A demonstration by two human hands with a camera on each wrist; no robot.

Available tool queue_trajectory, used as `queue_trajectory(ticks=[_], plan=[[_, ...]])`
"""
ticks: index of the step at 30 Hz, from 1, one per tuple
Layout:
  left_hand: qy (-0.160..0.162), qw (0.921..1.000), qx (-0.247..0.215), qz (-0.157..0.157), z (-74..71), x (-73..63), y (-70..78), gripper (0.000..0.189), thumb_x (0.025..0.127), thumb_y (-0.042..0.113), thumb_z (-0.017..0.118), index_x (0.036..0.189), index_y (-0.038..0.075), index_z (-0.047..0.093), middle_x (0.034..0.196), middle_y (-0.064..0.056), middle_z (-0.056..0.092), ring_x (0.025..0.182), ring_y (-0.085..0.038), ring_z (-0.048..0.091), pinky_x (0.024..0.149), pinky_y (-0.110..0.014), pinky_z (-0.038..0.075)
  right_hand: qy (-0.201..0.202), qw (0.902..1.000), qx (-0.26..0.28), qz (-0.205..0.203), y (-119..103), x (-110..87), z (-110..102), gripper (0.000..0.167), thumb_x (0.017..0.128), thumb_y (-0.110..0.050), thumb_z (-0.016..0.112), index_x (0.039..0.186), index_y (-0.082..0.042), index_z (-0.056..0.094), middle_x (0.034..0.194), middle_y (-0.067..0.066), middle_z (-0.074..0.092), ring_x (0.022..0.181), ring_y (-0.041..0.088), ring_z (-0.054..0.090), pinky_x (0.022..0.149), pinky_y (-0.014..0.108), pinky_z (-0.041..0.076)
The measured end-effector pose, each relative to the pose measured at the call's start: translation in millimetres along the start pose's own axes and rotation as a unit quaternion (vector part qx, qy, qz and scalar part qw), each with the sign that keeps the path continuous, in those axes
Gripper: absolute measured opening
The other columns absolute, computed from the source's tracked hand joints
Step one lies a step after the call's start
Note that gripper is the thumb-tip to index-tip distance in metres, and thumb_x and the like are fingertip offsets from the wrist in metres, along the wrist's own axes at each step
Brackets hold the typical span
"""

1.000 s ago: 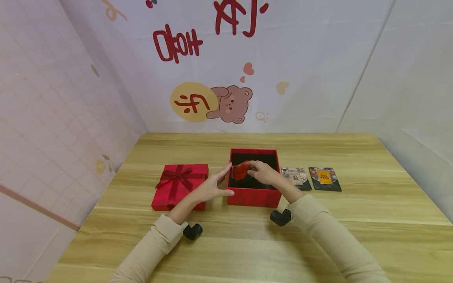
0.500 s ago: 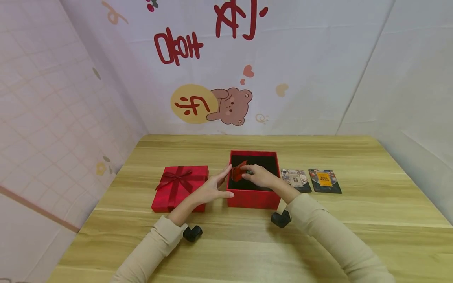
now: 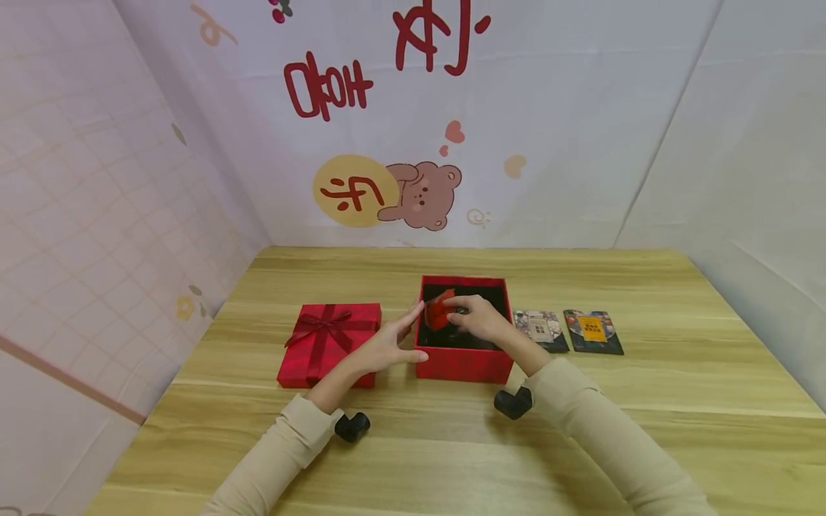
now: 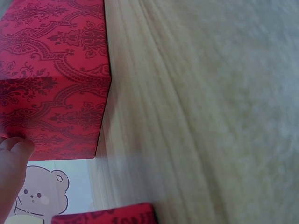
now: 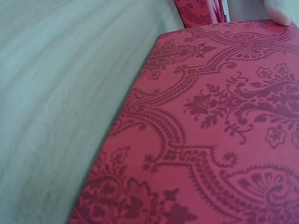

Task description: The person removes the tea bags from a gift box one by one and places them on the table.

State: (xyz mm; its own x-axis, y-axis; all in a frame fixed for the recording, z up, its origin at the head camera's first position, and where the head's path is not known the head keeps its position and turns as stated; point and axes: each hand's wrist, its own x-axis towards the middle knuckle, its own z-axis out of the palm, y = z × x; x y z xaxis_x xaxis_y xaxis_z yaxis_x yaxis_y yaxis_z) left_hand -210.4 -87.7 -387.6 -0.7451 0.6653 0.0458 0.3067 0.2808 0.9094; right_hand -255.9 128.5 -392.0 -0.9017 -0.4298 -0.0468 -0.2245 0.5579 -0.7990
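Note:
A red gift box (image 3: 463, 364) with a black filling (image 3: 480, 292) stands open-topped at mid-table. My right hand (image 3: 480, 319) reaches inside it, finger and thumb pinching a shiny red packet (image 3: 436, 312) with clear edges, tilted at the box's left side. My left hand (image 3: 383, 349) is at the box's left side with long, spread fingers, thumb near the front corner. In the left wrist view, curled-looking fingertips (image 4: 21, 147) touch the patterned box wall (image 4: 56, 112). The right wrist view shows the box wall (image 5: 210, 116) but not the right hand.
A red lid (image 3: 290, 373) with a dark red ribbon bow (image 3: 321, 326) lies left of the box. Two flat printed packets (image 3: 540, 330) lie at its right, the farther one bearing a yellow label (image 3: 591, 328). A patterned white wall stands behind the wooden table (image 3: 413, 466).
My right hand has shifted slightly within the box, and the red packet has changed its tilt under its fingers. The left hand keeps its place at the box.

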Motion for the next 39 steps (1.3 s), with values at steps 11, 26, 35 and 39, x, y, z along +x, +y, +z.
queue_trajectory(ticks=[11,26,35,39], plan=[[0.0,1.0,0.001,0.002,-1.0,-0.1,0.0,0.082,0.086,0.003,0.061,0.145,-0.001,0.004,0.152,-0.017,-0.004,0.139,-0.028,-0.001,0.109,-0.045,0.017,0.031,0.9985,0.038,0.024,-2.5,-5.5,-2.3,0.039,0.086,0.0,0.056,0.125,0.003,0.053,0.122,0.024,0.054,0.085,0.028,0.064,0.071,0.035,0.053],[0.011,0.9998,0.016,0.003,-0.8,8.6,-27.0,0.086,0.085,0.006,0.063,0.147,0.006,0.004,0.153,-0.009,-0.004,0.139,-0.024,0.001,0.109,-0.044,0.018,0.062,0.9952,0.07,0.028,-9.1,-17.8,-17.2,0.04,0.087,0.002,0.054,0.127,0.003,0.051,0.122,0.024,0.054,0.085,0.031,0.058,0.074,0.043,0.049],[0.013,0.9996,0.021,0.016,-0.8,7.0,-28.7,0.088,0.084,0.017,0.066,0.147,0.008,0.006,0.154,-0.007,-0.001,0.14,-0.021,0.002,0.109,-0.042,0.02,0.07,0.9921,0.099,0.033,-9.8,-31.2,-40.3,0.043,0.09,0.0,0.05,0.133,0.001,0.046,0.131,0.022,0.047,0.097,0.026,0.056,0.08,0.041,0.048],[0.013,0.9995,0.022,0.017,-0.6,7.0,-29.2,0.089,0.084,0.018,0.067,0.147,0.007,0.006,0.154,-0.007,-0.001,0.14,-0.021,0.002,0.109,-0.042,0.02,0.063,0.9901,0.123,0.025,-7.2,-38.7,-48.4,0.044,0.091,-0.001,0.05,0.134,0.001,0.043,0.133,0.022,0.045,0.101,0.028,0.053,0.08,0.036,0.047]])
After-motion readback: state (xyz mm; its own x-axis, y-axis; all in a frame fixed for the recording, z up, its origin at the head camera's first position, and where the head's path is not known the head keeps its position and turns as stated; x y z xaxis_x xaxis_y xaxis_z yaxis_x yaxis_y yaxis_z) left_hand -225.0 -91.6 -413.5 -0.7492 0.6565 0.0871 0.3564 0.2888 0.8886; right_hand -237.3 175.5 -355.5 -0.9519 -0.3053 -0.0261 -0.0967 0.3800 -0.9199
